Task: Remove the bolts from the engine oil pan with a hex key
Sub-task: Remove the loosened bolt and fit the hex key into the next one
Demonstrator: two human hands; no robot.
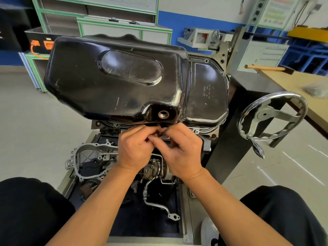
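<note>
Head view: oil pan [124, 77] lies lengthwise left-right, underside facing up.

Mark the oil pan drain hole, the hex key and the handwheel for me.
drain hole [163, 114]: head view, on its threaded metal ring.
hex key [165, 131]: head view, on its dark exposed shaft.
handwheel [266, 112]: head view, on its hub.

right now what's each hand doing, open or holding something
Left hand: fingers curled, pinching the thin dark tool, probably the hex key.
Right hand: fingers pinching the same tool, beside the oil pan rim.
</note>
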